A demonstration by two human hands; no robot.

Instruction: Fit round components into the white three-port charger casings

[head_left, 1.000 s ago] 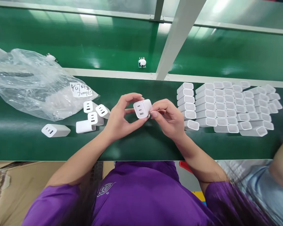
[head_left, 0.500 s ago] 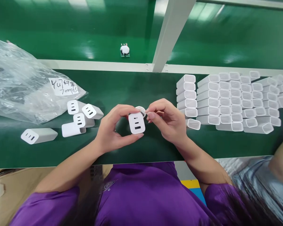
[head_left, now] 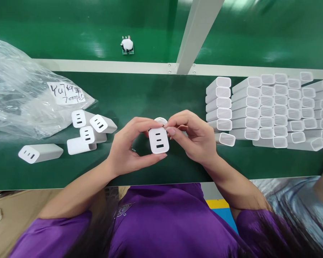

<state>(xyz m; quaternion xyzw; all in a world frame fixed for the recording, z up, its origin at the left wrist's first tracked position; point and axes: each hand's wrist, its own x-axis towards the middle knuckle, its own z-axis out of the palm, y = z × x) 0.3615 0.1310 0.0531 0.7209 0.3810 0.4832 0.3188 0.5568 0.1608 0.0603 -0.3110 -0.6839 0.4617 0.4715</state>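
Bare green mat (head_left: 156, 96) open ahead of you, stacked shells (head_left: 269, 111) blocking your right, loose chargers (head_left: 88, 130) and plastic bag (head_left: 18, 96) crowding your left

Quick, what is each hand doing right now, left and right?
Left hand: closed on the white charger shell.
Right hand: fingertips pinched at the shell's top edge.

Bright overhead light is falling evenly over my bench, glaring in pale patches on the green conveyor belt (head_left: 91, 32) and glinting off the plastic bag (head_left: 21, 96). My hands are casting only soft shadows on the mat. The edges are bowing and smearing; my purple shirt (head_left: 161, 222) is blurring below.
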